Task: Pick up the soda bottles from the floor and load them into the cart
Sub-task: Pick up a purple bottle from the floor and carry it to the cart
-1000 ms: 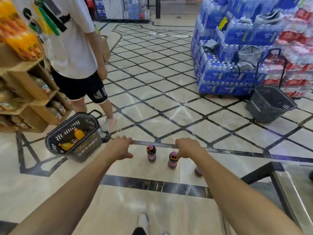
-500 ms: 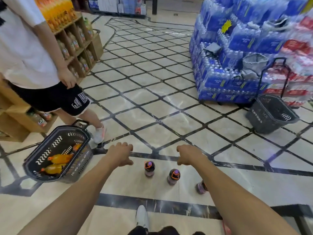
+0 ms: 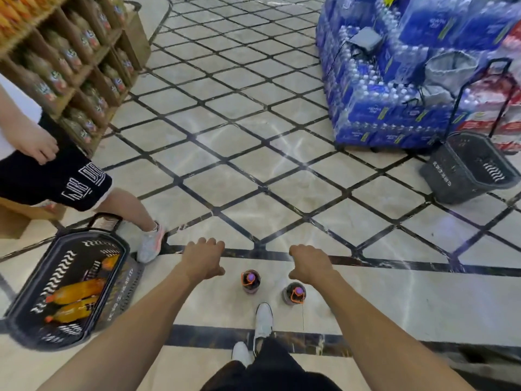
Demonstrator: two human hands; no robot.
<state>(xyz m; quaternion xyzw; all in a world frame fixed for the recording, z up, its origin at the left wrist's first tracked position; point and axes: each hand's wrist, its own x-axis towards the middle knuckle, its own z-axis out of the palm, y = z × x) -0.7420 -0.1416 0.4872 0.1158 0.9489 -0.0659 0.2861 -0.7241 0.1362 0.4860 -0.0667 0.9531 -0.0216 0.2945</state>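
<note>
A supermarket, plainly: a stack of shrink-wrapped water packs (image 3: pixel 394 114) stands on the diamond-tiled floor (image 3: pixel 239 153), a dark shopping basket (image 3: pixel 451 182) sits just beside it, and wooden shelves (image 3: pixel 93 80) crammed with bottled drinks stand well apart from it.

A wooden shelf (image 3: pixel 84 66) of drinks fills the upper left, with a bystander (image 3: pixel 56 179) in black shorts below it. Blue water packs (image 3: pixel 394 94) are stacked at upper right, a dark basket (image 3: pixel 465 170) just beside them on the tiled floor (image 3: pixel 239 136).

Open floor lies between the left hand (image 3: pixel 203 259) and right hand (image 3: pixel 310 263) down to the soda bottles (image 3: pixel 251 280), while a bystander's shoe (image 3: pixel 150 244) and the basket (image 3: pixel 124 294) crowd the left hand's outer side.
</note>
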